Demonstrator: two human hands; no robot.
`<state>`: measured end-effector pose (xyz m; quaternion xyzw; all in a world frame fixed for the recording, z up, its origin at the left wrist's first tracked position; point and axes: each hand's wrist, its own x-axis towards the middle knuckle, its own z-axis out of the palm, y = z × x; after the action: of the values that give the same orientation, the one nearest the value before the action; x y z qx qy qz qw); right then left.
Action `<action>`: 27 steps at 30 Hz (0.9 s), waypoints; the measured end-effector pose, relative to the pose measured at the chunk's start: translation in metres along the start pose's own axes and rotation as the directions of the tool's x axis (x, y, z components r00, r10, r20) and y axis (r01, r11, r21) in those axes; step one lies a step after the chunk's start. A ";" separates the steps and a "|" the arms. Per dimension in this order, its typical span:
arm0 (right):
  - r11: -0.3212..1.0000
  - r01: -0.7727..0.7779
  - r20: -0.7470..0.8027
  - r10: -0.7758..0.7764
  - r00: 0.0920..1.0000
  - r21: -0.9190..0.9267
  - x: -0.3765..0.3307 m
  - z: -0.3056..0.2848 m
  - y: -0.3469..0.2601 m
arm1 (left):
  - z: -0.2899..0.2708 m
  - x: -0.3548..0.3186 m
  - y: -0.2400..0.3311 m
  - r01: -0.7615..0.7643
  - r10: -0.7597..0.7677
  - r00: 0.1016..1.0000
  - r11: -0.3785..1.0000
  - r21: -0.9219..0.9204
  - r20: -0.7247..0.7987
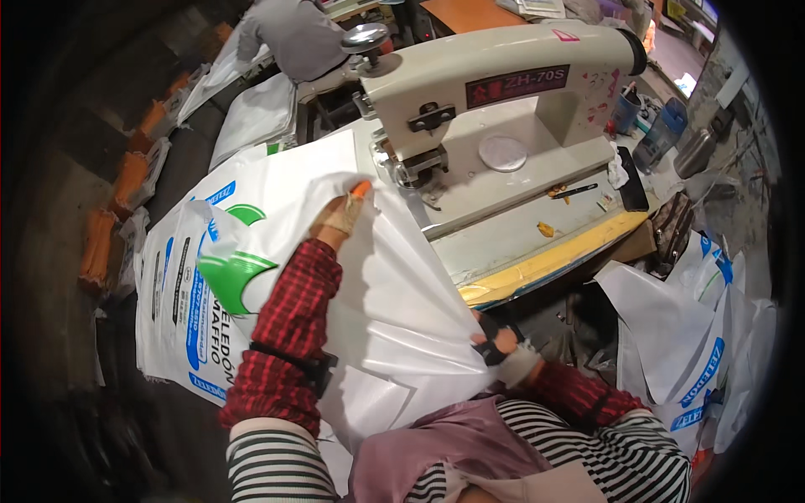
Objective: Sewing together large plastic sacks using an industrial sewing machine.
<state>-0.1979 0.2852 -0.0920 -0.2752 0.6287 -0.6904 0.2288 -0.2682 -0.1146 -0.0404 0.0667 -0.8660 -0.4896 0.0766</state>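
A large white woven plastic sack (pixel 394 285) with green and blue print spreads across the work surface and down to my lap. My left hand (pixel 337 213), in a worn tan covering with an orange fingertip, grips its upper part close to the sewing head. A fold of the sack hides most of those fingers. At the sack's right edge, my right hand (pixel 503 345), in a dark fingerless wrap, has its fingers closed on the material and pulls creases across it. The cream industrial sewing machine (pixel 419 117) stands just beyond, its needle area right of my left hand.
More printed sacks (pixel 679 327) hang at the right. Stacked white sacks (pixel 256 121) lie at the far left, near a seated person (pixel 289 42). A phone (pixel 632 180), a pen (pixel 573 190) and a blue bottle (pixel 662 134) rest on the machine table with its yellow edge (pixel 553 256).
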 end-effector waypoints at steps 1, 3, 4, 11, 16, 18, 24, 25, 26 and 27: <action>0.999 -0.047 -0.027 0.047 0.999 -0.001 -0.012 -0.019 0.006 | 0.042 0.013 0.025 0.151 -0.155 0.988 0.949 0.276 -0.010; 0.973 -0.182 0.029 0.188 0.982 -0.140 -0.029 -0.042 -0.004 | 0.105 0.029 0.061 0.283 -0.296 0.954 0.835 0.471 -0.050; 0.944 -0.232 0.094 0.260 0.961 -0.236 -0.034 -0.049 -0.010 | 0.118 0.033 0.052 0.304 -0.315 0.948 0.863 0.403 -0.040; 0.440 0.236 0.492 0.671 0.555 -0.866 0.014 -0.046 -0.052 | 0.112 0.077 0.009 -0.052 0.118 0.993 0.398 0.916 0.005; 0.278 0.390 0.465 0.687 0.559 -0.878 0.112 -0.004 -0.077 | 0.037 0.076 0.055 0.165 -0.732 0.638 0.434 0.885 0.240; 0.341 0.231 0.395 0.566 0.723 -0.911 0.132 -0.009 -0.066 | 0.043 0.037 0.109 0.498 -0.919 0.082 0.373 0.782 0.386; 0.708 -0.495 0.158 0.639 0.753 -0.503 0.177 -0.026 -0.127 | 0.073 -0.094 0.243 0.031 -0.444 0.188 0.894 0.447 0.876; 0.684 -0.406 0.105 0.575 0.812 -0.606 0.176 -0.022 -0.116 | 0.093 -0.098 0.253 -0.079 -0.439 0.106 0.891 0.447 0.892; 0.636 -0.323 0.058 0.502 0.863 -0.700 0.176 -0.018 -0.100 | 0.109 -0.099 0.256 -0.191 -0.435 0.019 0.882 0.430 0.900; 0.737 -0.382 0.173 0.554 0.815 -0.557 0.170 -0.014 -0.096 | 0.120 -0.120 0.246 -0.310 -0.324 0.092 0.889 0.337 0.941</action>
<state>-0.3308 0.1937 0.0187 -0.2657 0.7866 -0.3669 0.4196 -0.1841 0.1342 0.1015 -0.2607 -0.7731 -0.1845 -0.5481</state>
